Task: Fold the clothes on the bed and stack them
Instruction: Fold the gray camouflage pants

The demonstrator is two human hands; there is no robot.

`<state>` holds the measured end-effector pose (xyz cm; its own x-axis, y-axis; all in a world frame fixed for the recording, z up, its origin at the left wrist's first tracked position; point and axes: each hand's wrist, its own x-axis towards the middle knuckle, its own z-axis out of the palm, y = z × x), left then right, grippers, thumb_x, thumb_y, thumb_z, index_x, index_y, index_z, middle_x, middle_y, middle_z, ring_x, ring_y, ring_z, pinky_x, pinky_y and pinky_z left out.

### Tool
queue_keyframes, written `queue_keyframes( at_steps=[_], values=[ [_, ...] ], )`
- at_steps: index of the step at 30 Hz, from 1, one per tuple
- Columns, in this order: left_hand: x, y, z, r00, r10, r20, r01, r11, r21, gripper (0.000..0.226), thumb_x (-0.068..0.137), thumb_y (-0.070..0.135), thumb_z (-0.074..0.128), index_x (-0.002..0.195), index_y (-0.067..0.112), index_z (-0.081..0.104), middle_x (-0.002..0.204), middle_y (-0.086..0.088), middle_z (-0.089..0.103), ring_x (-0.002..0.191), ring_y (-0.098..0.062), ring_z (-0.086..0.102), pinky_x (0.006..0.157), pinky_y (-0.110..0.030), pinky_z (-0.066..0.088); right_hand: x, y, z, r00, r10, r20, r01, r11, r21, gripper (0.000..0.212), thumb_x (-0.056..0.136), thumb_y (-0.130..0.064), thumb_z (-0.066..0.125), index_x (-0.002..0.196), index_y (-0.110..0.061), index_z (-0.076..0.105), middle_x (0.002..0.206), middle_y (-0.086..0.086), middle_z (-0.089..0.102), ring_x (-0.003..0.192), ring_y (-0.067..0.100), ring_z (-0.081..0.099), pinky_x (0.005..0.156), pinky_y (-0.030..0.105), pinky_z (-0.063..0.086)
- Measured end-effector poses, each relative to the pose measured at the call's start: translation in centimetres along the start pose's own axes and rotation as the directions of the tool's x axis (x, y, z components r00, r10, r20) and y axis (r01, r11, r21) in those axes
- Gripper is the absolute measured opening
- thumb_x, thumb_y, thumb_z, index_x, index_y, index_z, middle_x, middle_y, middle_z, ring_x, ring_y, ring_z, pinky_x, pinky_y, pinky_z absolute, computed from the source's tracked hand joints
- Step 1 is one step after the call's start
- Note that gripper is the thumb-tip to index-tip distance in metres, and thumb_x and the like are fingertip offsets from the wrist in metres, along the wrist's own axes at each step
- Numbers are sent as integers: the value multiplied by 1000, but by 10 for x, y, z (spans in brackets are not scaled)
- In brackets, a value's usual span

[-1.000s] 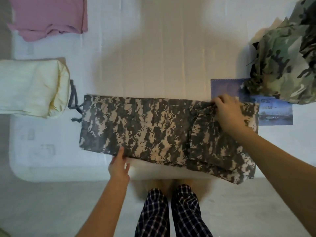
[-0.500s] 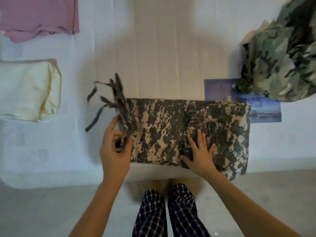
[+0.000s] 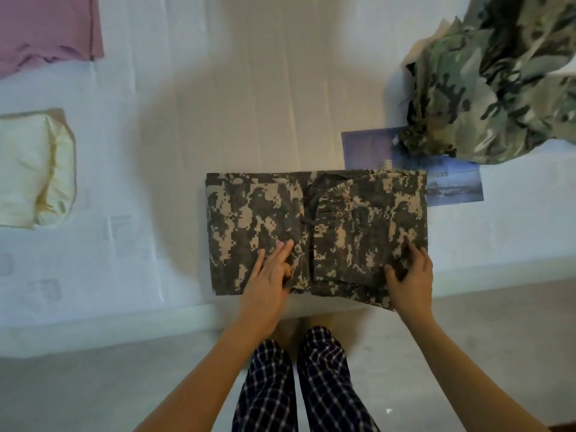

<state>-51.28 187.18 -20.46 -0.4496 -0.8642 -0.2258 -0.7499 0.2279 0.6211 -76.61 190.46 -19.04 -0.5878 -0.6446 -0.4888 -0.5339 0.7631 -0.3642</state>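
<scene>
Two hands: left hand [image 3: 268,275] flat, pinning camouflage trousers [image 3: 265,207]; right hand [image 3: 411,275] pinches their corner (squaring it, I judge).
Place: near edge of bed [image 3: 249,88].

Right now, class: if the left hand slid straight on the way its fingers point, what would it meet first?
The left hand rests on the camouflage trousers; next, probably their dark drawstring.
</scene>
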Motion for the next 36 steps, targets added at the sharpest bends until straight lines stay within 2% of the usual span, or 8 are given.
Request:
queue_keyframes(
  at_steps=[7, 10, 12, 15, 20, 30, 32, 36],
  values=[
    [12, -2, 3, 953, -77, 292, 74, 997, 22, 22, 92, 28, 56, 113, 25, 50, 159, 5, 3, 145, -9, -6, 117, -35, -11, 25, 18, -20, 994, 106, -17, -99, 966, 239, 60, 87, -28, 64, 137, -6, 38, 139, 15, 42, 127, 32, 43, 107, 45, 38],
    [12, -9, -23, 968, -239, -75, 237, 971, -28, 45, 85, 27, 66, 127, 22, 49, 153, 2, 27, 142, -14, 20, 118, -43, 13, 38, 31, -31, 956, 276, 101, -294, 875, 385, 63, 85, -34, 66, 135, -9, 39, 131, 14, 51, 115, 31, 53, 99, 44, 46],
    [9, -27, -40, 798, -528, -291, 482, 848, -219, 53, 85, 29, 67, 132, 18, 44, 146, -5, 38, 135, -22, 36, 111, -42, 29, 47, 37, -36, 942, 291, 169, -335, 853, 400, 58, 82, -35, 68, 128, -9, 44, 120, 11, 56, 102, 25, 57, 84, 32, 51],
    [9, -56, -52, 568, -823, -7, 662, 462, -590, 72, 81, 41, 69, 138, 14, 35, 141, -8, 43, 122, -24, 48, 99, -38, 45, 57, 37, -38, 933, 260, 248, -347, 832, 433, 56, 79, -35, 71, 123, -9, 48, 110, 6, 57, 94, 20, 56, 68, 21, 48],
    [28, -63, -72, 553, -778, 299, 753, 312, -580, 65, 81, 41, 66, 134, 12, 41, 132, -10, 53, 106, -23, 55, 93, -41, 48, 57, 33, -37, 904, 209, 372, -389, 762, 518, 53, 79, -29, 72, 125, -12, 50, 113, 6, 61, 102, 25, 60, 89, 39, 51],
    [37, 77, -126, 778, -485, -400, 398, 872, -284, 32, 81, 32, 57, 112, 37, 58, 67, 31, 59, 68, 11, 58, 58, -8, 41, -13, -7, 23, 809, -88, 582, -365, 701, 613, 14, 94, -22, 54, 102, -30, 61, 103, -7, 68, 101, 14, 63, 77, 26, 54],
    [40, 96, -88, 870, -351, -346, 328, 936, -126, 31, 82, 33, 53, 112, 34, 60, 82, 19, 63, 87, -2, 62, 86, -32, 49, -24, -24, 44, 781, -82, 619, -428, 652, 626, 13, 95, -32, 49, 104, -32, 59, 104, -10, 67, 105, 15, 62, 76, 25, 53],
    [38, 89, 4, 949, -275, 151, 212, 917, 337, 52, 98, 32, 37, 147, 18, 28, 141, 0, 45, 135, -17, 30, 119, -45, 3, -28, -41, 57, 742, -1, 670, -599, 448, 664, 56, 81, -66, 41, 124, -32, 52, 115, -11, 64, 105, 11, 60, 72, 27, 51]
  ],
)
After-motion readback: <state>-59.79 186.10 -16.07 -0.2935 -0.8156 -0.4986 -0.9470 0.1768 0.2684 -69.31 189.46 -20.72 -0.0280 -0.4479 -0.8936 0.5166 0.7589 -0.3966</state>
